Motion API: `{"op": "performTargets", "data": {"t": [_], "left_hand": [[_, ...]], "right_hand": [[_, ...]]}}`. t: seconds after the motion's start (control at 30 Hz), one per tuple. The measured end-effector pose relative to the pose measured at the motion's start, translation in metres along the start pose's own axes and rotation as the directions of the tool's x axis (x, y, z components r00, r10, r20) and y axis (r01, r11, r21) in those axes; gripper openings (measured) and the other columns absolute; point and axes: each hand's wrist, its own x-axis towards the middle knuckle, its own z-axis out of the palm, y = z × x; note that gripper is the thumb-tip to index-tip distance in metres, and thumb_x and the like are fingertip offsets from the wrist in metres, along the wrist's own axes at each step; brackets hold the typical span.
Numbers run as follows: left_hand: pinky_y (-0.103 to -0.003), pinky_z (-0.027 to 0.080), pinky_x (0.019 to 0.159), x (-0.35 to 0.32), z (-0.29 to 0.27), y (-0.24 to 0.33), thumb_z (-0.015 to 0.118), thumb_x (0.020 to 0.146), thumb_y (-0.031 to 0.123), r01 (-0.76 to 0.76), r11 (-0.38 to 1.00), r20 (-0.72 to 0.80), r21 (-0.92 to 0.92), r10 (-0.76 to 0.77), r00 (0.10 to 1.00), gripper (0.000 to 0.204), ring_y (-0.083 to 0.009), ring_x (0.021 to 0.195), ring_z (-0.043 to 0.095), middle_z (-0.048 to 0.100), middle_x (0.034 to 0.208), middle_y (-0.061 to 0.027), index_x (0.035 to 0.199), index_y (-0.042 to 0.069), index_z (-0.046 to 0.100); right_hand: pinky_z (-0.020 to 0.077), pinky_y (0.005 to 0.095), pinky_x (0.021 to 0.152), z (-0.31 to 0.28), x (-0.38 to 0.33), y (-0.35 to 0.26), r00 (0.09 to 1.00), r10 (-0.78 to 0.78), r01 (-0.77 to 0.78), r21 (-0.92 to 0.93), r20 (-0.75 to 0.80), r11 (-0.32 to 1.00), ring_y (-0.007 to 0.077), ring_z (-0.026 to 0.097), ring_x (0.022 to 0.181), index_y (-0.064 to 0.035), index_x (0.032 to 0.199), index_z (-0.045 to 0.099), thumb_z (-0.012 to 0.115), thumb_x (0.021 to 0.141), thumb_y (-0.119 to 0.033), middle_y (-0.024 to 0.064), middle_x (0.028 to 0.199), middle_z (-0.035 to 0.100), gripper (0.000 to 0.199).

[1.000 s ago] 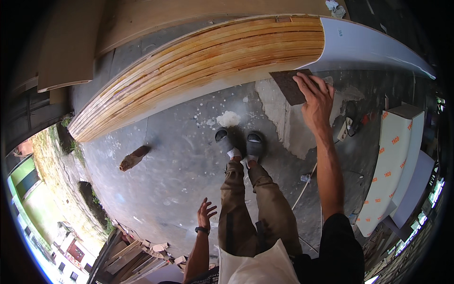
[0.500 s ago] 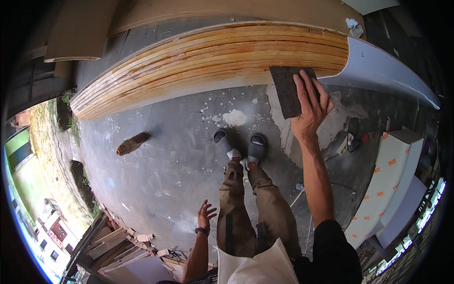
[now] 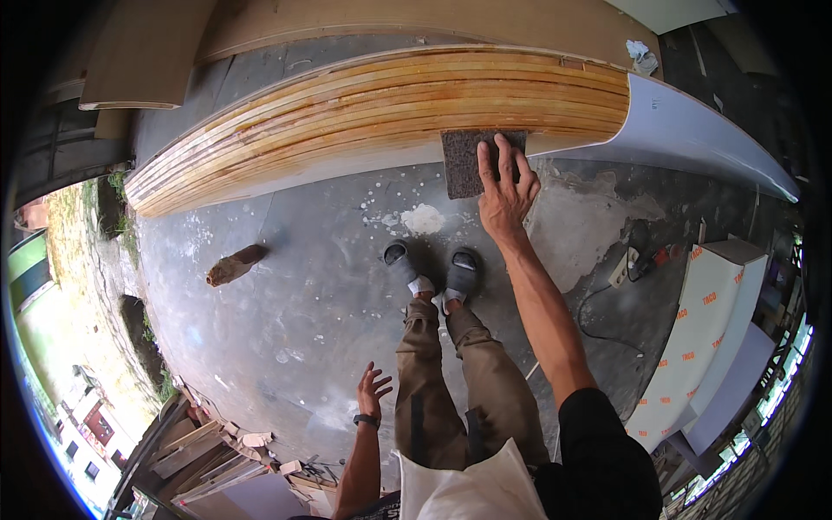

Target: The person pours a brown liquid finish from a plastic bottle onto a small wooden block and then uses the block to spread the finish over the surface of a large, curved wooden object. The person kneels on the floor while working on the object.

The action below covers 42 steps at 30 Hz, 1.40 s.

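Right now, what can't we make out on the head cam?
- Right hand: thumb doesn't show in the head view; the hand itself or the dark pad hides it.
- Dark pad's underside: faces away from the head view, so contact with the striped wood can't be confirmed.
- Tan panel: far side cut off by the head view's upper edge.
- Red item: too small and dim in the head view to identify.

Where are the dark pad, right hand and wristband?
Dark pad (image 3: 461, 166): head view, uncovered left part of its face.
Right hand (image 3: 506, 201): head view, back of the hand.
Wristband (image 3: 367, 420): head view, middle of the band.
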Motion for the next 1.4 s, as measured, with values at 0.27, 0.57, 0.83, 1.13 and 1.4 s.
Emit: {"op": "performTargets", "data": {"t": [0.27, 0.57, 0.83, 1.13, 1.4], "left_hand": [[-0.046, 0.06, 0.088, -0.023, -0.001, -0.003, 0.057, 0.1, 0.049, -0.025, 0.999, -0.017, -0.028, 0.025, 1.0, 0.073, -0.037, 0.115, 0.068, 0.056, 0.14, -0.022, 0.157, 0.006, 0.04], [-0.047, 0.059, 0.09, -0.007, -0.017, 0.004, 0.058, 0.1, 0.05, -0.076, 0.997, -0.041, 0.005, 0.076, 0.996, 0.075, -0.0379, 0.117, 0.067, 0.057, 0.139, -0.0231, 0.156, 0.002, 0.041], [-0.044, 0.058, 0.089, 0.051, -0.106, 0.036, 0.059, 0.101, 0.046, -0.195, 0.981, -0.139, -0.009, 0.192, 0.971, 0.069, -0.0332, 0.114, 0.068, 0.062, 0.131, -0.0191, 0.152, 0.002, 0.046], [-0.045, 0.06, 0.086, 0.156, -0.208, 0.094, 0.06, 0.1, 0.037, -0.158, 0.987, -0.122, 0.013, 0.159, 0.98, 0.065, -0.0356, 0.112, 0.07, 0.063, 0.133, -0.0225, 0.152, 0.001, 0.046], [-0.042, 0.06, 0.078, 0.29, -0.312, 0.207, 0.062, 0.094, 0.023, -0.201, 0.979, -0.212, 0.033, 0.203, 0.956, 0.059, -0.0316, 0.105, 0.071, 0.069, 0.123, -0.0197, 0.146, -0.002, 0.053]], "right_hand": [[0.0313, 0.0436, 0.103, -0.07, 0.018, 0.002, 0.991, 0.071, -0.053, 0.145, -0.117, 0.988, 0.0254, 0.05, 0.128, -0.0232, 0.152, 0.053, 0.061, 0.071, 0.012, -0.0013, 0.157, 0.051, 0.089], [0.0355, 0.0457, 0.101, -0.007, -0.039, -0.038, 0.96, 0.0, -0.026, 0.088, 0.281, 0.996, 0.0278, 0.05, 0.126, -0.0249, 0.152, 0.051, 0.066, 0.075, 0.007, 0.0005, 0.161, 0.046, 0.085], [0.033, 0.0427, 0.097, -0.067, 0.113, -0.087, 0.987, 0.141, -0.144, -0.034, -0.074, 0.989, 0.0243, 0.05, 0.12, -0.0256, 0.15, 0.054, 0.063, 0.075, 0.009, -0.0035, 0.158, 0.05, 0.084], [0.0321, 0.0421, 0.102, -0.059, 0.064, -0.235, 0.975, -0.183, 0.167, 0.128, 0.125, 0.978, 0.0235, 0.054, 0.122, -0.0198, 0.14, 0.064, 0.06, 0.078, 0.014, -0.004, 0.146, 0.062, 0.071], [0.0386, 0.0437, 0.103, -0.042, 0.166, -0.309, 0.964, -0.175, 0.177, 0.007, 0.2, 0.984, 0.0247, 0.056, 0.124, -0.014, 0.135, 0.067, 0.06, 0.081, 0.011, -0.0004, 0.138, 0.067, 0.06]]}}
